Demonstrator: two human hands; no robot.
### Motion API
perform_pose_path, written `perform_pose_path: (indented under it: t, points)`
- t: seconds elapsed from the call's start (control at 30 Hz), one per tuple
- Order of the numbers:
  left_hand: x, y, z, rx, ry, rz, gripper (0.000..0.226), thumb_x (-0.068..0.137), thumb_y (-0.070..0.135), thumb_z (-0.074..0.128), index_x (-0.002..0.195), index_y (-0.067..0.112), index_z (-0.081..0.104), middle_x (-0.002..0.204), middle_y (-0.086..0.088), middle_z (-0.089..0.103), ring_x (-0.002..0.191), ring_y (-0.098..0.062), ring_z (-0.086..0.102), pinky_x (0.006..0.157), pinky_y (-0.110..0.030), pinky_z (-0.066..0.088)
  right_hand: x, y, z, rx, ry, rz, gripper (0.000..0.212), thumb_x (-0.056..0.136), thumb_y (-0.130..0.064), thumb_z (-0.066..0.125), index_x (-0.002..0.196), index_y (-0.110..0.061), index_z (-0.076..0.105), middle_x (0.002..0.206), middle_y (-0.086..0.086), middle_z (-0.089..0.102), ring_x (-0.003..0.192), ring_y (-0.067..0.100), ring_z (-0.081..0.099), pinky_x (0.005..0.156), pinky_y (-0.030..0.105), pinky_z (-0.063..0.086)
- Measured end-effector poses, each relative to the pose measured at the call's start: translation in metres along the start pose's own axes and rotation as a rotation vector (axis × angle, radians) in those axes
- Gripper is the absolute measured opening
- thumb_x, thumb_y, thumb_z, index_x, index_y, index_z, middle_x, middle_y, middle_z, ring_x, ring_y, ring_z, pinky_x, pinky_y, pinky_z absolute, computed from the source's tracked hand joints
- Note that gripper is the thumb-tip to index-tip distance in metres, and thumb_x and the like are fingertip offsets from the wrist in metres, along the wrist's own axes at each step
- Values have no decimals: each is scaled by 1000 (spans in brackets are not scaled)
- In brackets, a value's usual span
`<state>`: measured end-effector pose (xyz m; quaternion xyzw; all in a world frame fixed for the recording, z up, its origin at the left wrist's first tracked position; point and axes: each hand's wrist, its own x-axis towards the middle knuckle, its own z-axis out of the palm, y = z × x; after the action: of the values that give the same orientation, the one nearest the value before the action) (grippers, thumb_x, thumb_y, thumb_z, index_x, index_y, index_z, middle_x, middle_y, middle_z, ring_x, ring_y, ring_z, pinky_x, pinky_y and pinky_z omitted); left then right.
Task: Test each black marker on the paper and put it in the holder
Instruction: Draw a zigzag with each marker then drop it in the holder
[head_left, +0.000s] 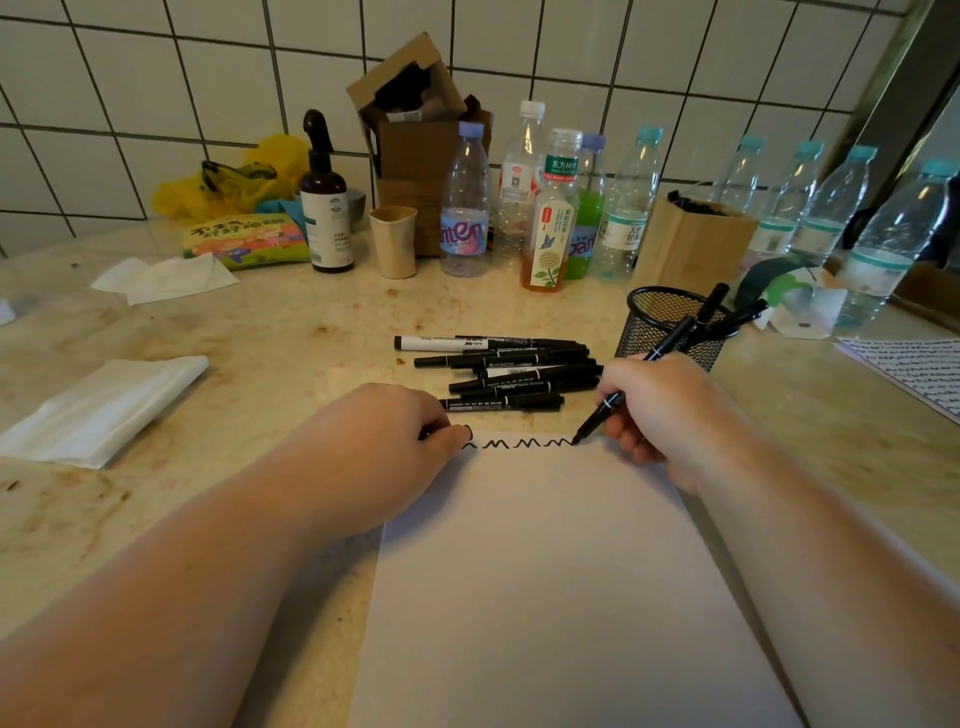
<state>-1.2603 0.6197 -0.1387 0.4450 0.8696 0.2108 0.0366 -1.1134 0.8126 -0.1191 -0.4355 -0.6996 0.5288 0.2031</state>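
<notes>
A white sheet of paper (545, 571) lies on the counter in front of me. My right hand (654, 410) grips an uncapped black marker (631, 382) with its tip touching the paper's top edge, at the right end of a black zigzag line (514, 444). My left hand (400, 436) rests on the paper's top left corner, closed around a small black marker cap (467, 431). Several black markers (514, 371) lie in a pile just beyond the paper. A black mesh holder (670, 327) stands to the right of the pile with two markers (727, 317) in it.
Plastic bottles (550, 208) line the back by the tiled wall, beside a brown spray bottle (324, 208), a beige cup (393, 240) and a cardboard box (415, 130). A wooden box (691, 244) stands behind the holder. Folded tissue (98, 405) lies at the left, a scribbled sheet (914, 369) at the far right.
</notes>
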Motion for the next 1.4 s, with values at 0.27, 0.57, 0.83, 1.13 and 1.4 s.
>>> perform_pose_path:
  t: [0.27, 0.57, 0.83, 1.13, 1.4]
  points:
    - [-3, 0, -2, -70, 3, 20, 41, 91, 61, 42, 75, 31, 65, 61, 15, 65, 49, -9, 59, 54, -30, 51, -6, -4, -1, 192, -51, -150, 24, 89, -17, 63, 66, -16, 68, 48, 3, 57, 39, 13, 45, 39, 23, 37]
    - [-3, 4, -1, -122, 9, 149, 18, 99, 42, 44, 82, 42, 49, 83, 34, 62, 67, 7, 56, 47, -15, 34, -17, -10, 4, 459, -367, -194, 28, 95, -16, 65, 67, -13, 67, 53, 6, 55, 43, 16, 46, 41, 24, 37]
    - [-1, 1, 1, -132, 31, 172, 13, 100, 38, 45, 91, 47, 48, 88, 41, 59, 72, 10, 56, 49, -17, 36, -20, -10, 3, 511, -456, -206, 32, 101, -15, 50, 82, -7, 75, 66, 13, 68, 53, 18, 58, 50, 26, 49]
    - [-3, 2, 0, -119, 47, 221, 7, 98, 43, 48, 96, 49, 49, 87, 39, 60, 71, 11, 56, 48, -17, 36, -21, -8, 4, 406, -476, -253, 6, 94, -6, 64, 90, -6, 69, 71, 15, 72, 52, 17, 62, 49, 24, 53]
    - [-4, 4, -6, -142, 80, 202, 13, 94, 48, 49, 84, 46, 56, 83, 37, 61, 63, 5, 57, 44, -12, 38, -23, -8, 3, 390, -549, -285, 21, 75, -23, 75, 90, -9, 79, 76, 14, 75, 58, 19, 66, 55, 25, 56]
